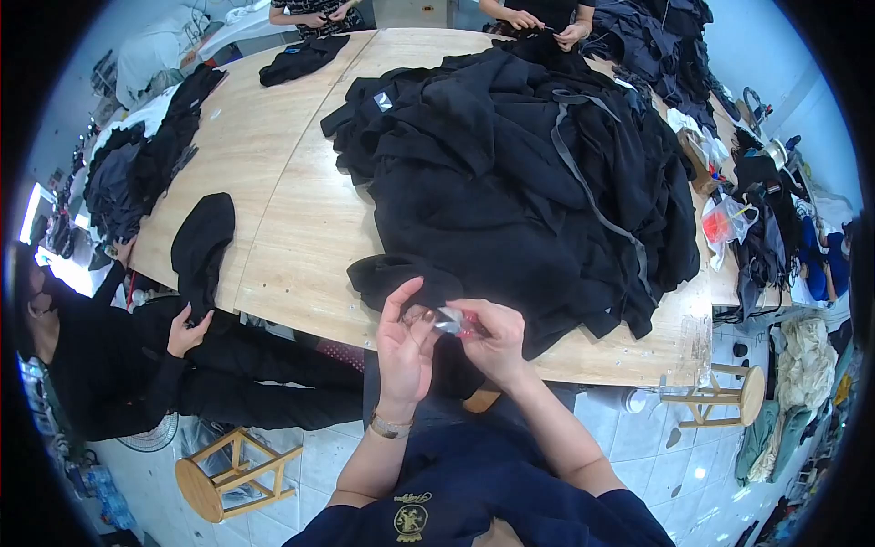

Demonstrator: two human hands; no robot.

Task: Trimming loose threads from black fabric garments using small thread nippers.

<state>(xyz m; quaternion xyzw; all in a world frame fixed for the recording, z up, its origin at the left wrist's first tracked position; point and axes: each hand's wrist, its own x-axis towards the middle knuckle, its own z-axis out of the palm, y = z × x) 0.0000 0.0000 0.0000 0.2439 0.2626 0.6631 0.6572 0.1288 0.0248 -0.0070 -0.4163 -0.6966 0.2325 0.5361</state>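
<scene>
Both my hands meet at the table's near edge, in front of the black cloth heap. My right hand (494,335) is closed round a small shiny silver-and-red thing (448,321); its kind is not clear. My left hand (404,354) is beside it, forefinger raised and thumb bent in toward the shiny end. What lies between the left fingertips is too small to make out. Just beyond them, a black garment (387,273) spreads at the front of the large heap of black garments (465,201). A grey strip (583,178) trails over that heap.
The light wooden table (301,205) bears another black piece (202,246) at left, near a co-worker's hand (187,333). Two people work at the far edge. Dark garments pile at far left (150,169). A red drink bag (725,221) sits right; wooden stools (223,479) stand below.
</scene>
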